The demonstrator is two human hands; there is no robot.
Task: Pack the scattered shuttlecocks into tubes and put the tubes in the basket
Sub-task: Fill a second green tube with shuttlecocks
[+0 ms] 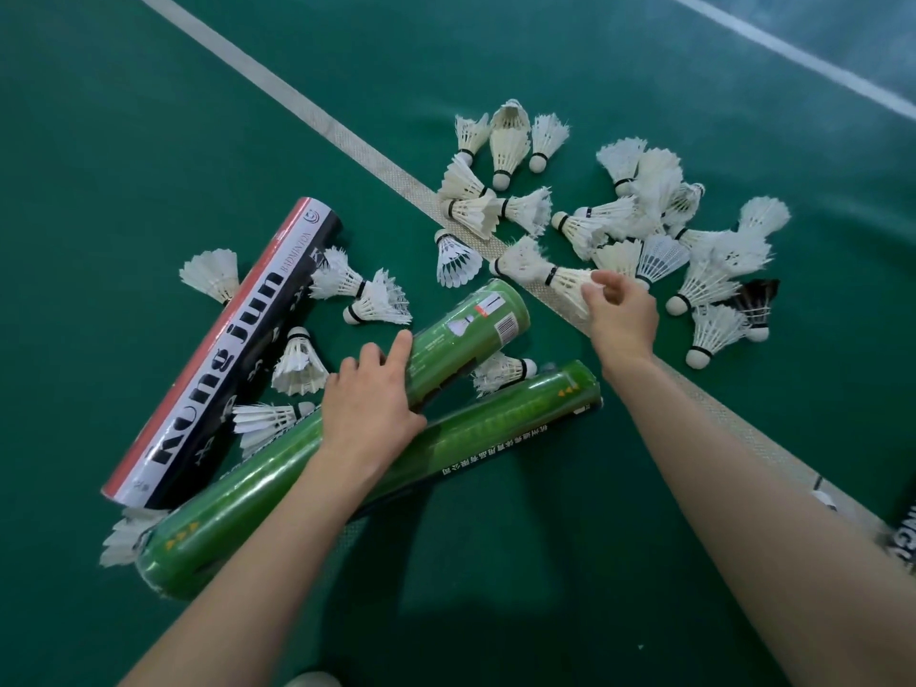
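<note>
Three tubes lie on the green court floor: a black, white and red tube (228, 354) at the left, a long green tube (347, 476) in front, and a short green tube (466, 334) in the middle. My left hand (369, 399) grips the near end of the short green tube. My right hand (619, 309) pinches the feathers of a white shuttlecock (565, 282) lying on the white court line. Several white shuttlecocks are scattered around the tubes and in a pile (654, 215) at the right; one is black (756, 302).
A white court line (317, 116) runs diagonally from the upper left to the lower right. A second line (793, 52) crosses the upper right corner. A dark object with white lettering (904, 538) shows at the right edge. No basket is in view.
</note>
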